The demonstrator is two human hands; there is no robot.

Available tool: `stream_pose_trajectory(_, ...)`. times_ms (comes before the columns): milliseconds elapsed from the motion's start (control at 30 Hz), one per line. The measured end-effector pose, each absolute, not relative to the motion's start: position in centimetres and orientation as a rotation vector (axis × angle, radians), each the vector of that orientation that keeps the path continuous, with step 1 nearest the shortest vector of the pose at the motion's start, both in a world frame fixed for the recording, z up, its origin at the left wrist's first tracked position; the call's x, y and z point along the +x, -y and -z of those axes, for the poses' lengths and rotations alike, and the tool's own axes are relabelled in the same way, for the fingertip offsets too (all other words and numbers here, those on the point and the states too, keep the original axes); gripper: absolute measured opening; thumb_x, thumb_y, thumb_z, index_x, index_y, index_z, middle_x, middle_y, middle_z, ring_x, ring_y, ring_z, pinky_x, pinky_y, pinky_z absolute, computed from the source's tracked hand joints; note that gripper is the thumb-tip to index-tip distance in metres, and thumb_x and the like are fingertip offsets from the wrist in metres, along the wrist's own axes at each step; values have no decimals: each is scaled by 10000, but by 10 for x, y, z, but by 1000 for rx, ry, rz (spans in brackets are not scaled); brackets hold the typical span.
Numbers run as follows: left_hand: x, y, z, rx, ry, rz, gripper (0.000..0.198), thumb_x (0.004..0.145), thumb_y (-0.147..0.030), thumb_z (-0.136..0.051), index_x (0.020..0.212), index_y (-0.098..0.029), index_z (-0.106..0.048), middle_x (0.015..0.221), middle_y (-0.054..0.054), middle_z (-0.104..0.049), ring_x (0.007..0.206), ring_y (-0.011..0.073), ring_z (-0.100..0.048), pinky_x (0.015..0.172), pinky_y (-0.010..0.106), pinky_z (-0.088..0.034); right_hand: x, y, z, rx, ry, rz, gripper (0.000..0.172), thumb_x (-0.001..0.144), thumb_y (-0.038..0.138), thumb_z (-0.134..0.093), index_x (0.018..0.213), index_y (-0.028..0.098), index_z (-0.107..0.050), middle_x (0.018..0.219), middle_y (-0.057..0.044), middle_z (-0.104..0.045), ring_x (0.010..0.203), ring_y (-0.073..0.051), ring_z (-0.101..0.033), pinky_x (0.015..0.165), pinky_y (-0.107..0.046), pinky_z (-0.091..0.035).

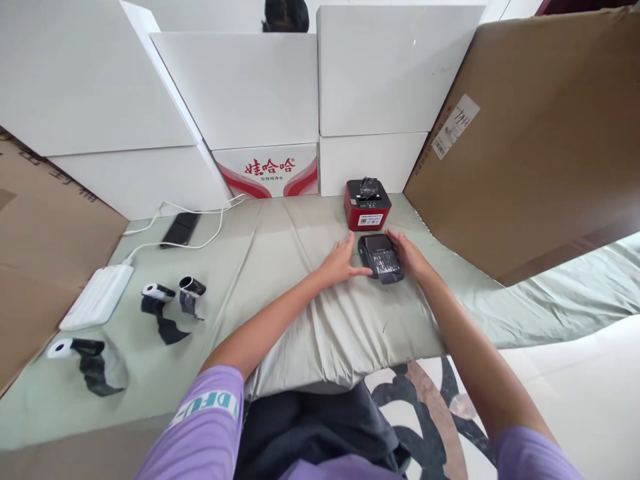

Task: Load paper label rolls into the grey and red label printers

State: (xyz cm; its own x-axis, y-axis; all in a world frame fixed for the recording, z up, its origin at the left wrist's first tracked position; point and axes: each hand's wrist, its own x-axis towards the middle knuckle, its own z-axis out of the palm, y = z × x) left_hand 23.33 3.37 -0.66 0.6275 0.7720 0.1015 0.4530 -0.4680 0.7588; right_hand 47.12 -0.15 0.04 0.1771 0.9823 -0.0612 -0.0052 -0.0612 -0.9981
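Both hands are round a small black device (374,243); the left hand (341,261) is spread open, its thumb tip at the near left edge; the right hand (406,253) lies along the other side with fingers stretched out, not clenched; can't tell how hard either presses. Just past the fingertips sits a red printer (364,219) with a white QR label, small print unreadable from here; crumpled dark film pokes out on top. Farther beyond the left fingers, a white carton (270,171) reads 娃哈哈 in red with ®, 饮用纯净水 below; beyond the right ones, a cardboard panel (530,140) has a barcode sticker (455,127) with a handwritten scrawl I can't decipher. The left sleeve (210,413) shows letters like "DFU", the rest curving away; a glossy dark strip (386,265) hides the device's near face; way left of the fingers, unwinding dark rolls (159,291) look smeary; past the boxes, only the top of someone's head (286,13) shows.
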Motion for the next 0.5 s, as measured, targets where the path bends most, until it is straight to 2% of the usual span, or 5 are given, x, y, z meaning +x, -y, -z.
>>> stream_pose_trajectory(133,239,-5,4,2264,-938,-495,1471,693,-580,-913,1754,-118,-4,1815,259,-148,1701,368,-210,1397,563,-89,445,35,4,-1307,920,-1116,744,975,803,-473,1540,339,-604,1703,24,-509,1598,-259,-480,1366,-507,-329)
stream_pose_trajectory(233,232,-5,-2,2234,-900,-577,1451,674,-482,-927,1760,-141,-27,1813,230,-206,1681,382,-276,1393,552,-156,424,40,-8,-1231,974,-1052,792,962,849,-440,1549,344,-602,1700,45,-511,1630,-235,-430,1386,-471,-282)
stream_pose_trajectory(367,172,-9,-12,2173,-857,-800,1370,687,-511,-905,1762,-149,-137,1802,194,-280,1666,395,-311,1375,522,-265,377,27,-27,-1171,1135,-992,908,922,923,-406,1574,318,-589,1673,16,-546,1641,-265,-409,1387,-505,-279)
stream_pose_trajectory(500,82,-5,-17,2175,-981,-901,1321,683,-520,-887,1762,-218,-187,1814,138,-277,1671,363,-312,1379,498,-264,297,3,-29,-1120,1303,-1002,1005,907,968,-319,1557,261,-614,1635,-41,-589,1630,-319,-424,1374,-533,-320)
